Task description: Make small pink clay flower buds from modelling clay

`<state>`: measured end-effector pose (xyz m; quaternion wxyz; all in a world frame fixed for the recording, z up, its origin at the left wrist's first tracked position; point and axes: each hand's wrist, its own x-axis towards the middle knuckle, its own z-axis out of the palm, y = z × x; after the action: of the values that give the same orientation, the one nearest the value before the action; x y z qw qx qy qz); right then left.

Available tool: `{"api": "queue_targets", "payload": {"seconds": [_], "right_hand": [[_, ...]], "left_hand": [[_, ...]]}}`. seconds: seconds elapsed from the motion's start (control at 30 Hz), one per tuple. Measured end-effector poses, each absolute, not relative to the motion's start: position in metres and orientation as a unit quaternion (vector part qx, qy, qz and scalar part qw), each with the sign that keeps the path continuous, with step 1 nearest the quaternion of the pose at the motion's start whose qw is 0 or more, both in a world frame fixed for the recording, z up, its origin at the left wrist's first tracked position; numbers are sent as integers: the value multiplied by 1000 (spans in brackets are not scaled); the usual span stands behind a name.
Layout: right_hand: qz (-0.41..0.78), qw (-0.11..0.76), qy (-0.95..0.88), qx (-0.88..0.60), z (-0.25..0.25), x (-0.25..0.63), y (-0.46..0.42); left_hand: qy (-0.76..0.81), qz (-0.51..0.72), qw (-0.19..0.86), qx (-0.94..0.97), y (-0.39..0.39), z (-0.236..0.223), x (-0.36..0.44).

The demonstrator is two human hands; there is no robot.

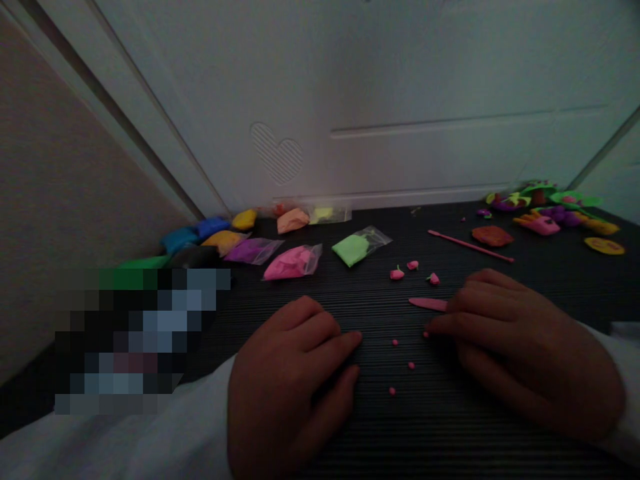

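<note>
Head view: both hands lie on the dark ribbed worktop (450, 427). The left hand (290, 380) rests palm down at 6 o'clock, fingers loosely curled and together, holding nothing. The right hand (520, 347), at 4 o'clock, lies with its fingers together over the handle of a pink modelling tool (427, 304), whose blade points toward 9 o'clock; whether it grips the tool cannot be told. Between the hands lie tiny pink clay balls (395, 342). Just beyond, toward 12 o'clock, sit three small pink clay buds (397, 273). Bagged clay packets (293, 261) spread toward 10 o'clock; a pink stick (470, 246) and finished clay figures (545, 210) lie toward 2 o'clock.
</note>
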<state>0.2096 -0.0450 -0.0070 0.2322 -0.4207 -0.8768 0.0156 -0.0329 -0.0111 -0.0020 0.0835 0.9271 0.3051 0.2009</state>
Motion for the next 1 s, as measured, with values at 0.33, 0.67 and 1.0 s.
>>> {"api": "queue_targets", "payload": {"seconds": [0.33,0.67,1.0], "right_hand": [[28,198,-898,-393,-7,210,-45],[29,181,-904,-386,-7,208,-45],[40,180,-907,-379,-6,208,-46]], "left_hand": [[265,160,124,943,-15,0,-34],[285,209,106,929,-12,1,-33],[284,212,106,929,-13,1,-32]]}}
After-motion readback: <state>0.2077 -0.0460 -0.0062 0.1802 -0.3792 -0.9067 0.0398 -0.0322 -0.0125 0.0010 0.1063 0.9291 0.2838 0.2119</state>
